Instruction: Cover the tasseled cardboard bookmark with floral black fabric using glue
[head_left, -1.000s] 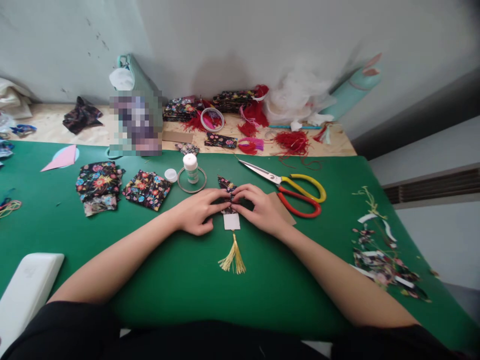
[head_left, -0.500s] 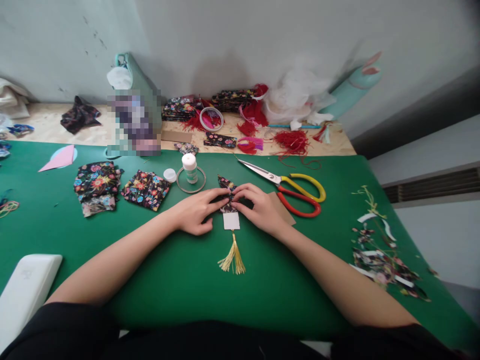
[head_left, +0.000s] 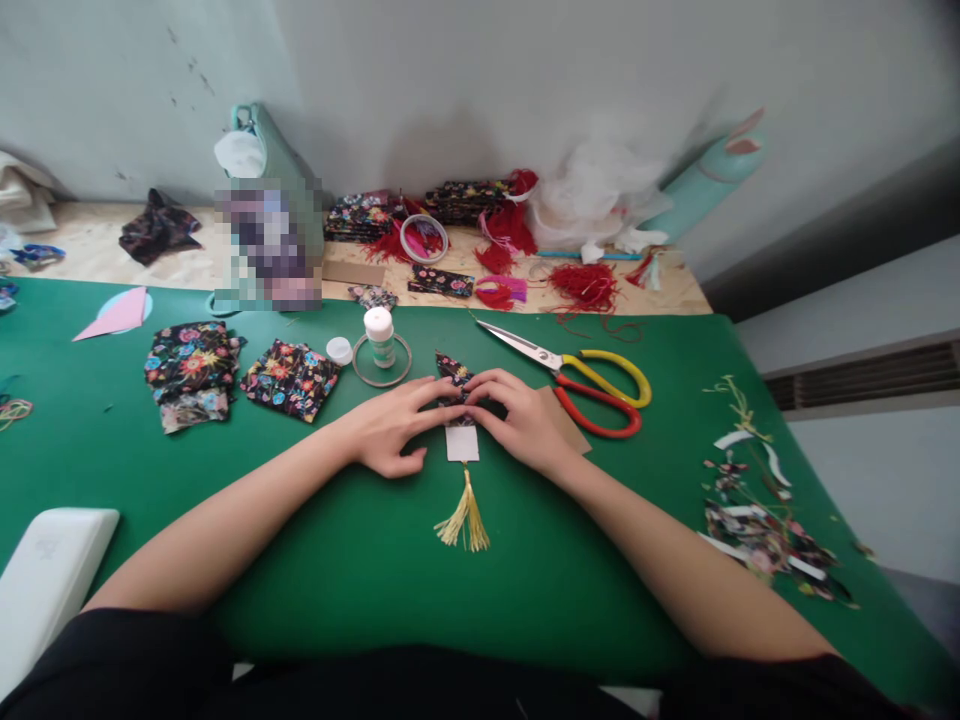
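Nearest the person, a white case [head_left: 54, 575] lies at eight o'clock from the hands, a tangle of scraps [head_left: 765, 545] over at four. At six, the yellow tassel [head_left: 463, 512] points back at the body below a white card [head_left: 462, 443] — and there's the flowered black strip [head_left: 452, 371], dead centre on the green table [head_left: 360, 570], tip toward eleven. The left hand [head_left: 396, 425] lays two fingers on it, thumb spread wide and clear; the right hand [head_left: 519, 415] has thumb and fingertips narrowed right at the strip — pinching or merely pressing, I can't tell. Folded flowered cloth [head_left: 291, 380] lies at nine, scissors [head_left: 574, 372] at three, and a white bottle [head_left: 380, 335] stands within a thin ring [head_left: 357, 368] at ten. Farthest off, red tassels [head_left: 583, 288] lie at two, stacked flowered pieces [head_left: 465, 205] at twelve by the wall.
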